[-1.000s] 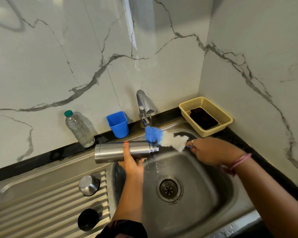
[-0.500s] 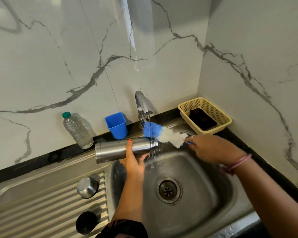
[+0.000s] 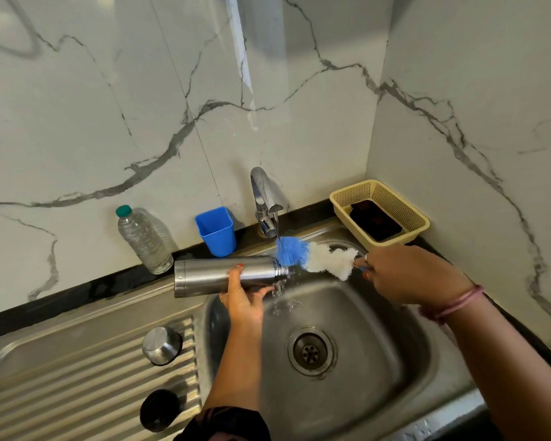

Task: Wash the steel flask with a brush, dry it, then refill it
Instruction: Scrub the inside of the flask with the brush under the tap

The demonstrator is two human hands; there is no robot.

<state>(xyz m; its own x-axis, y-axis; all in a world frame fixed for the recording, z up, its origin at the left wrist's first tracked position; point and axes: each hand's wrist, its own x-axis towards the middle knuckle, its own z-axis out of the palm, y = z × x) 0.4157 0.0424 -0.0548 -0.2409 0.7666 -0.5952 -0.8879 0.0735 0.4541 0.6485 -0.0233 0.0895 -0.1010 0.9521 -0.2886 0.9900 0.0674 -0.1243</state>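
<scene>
Flask mouth nearer tap stream than before | left hand [image 3: 244, 302] grips steel flask [image 3: 226, 276] mid-frame | right hand [image 3: 407, 275] holds bottle brush [image 3: 315, 257] | no writing legible

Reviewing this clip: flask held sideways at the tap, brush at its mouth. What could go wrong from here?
1. The left hand grips the wet steel flask near its middle only; it might slip into the sink.
2. Water from the tap hits the brush, likely splashing the counter.
</scene>
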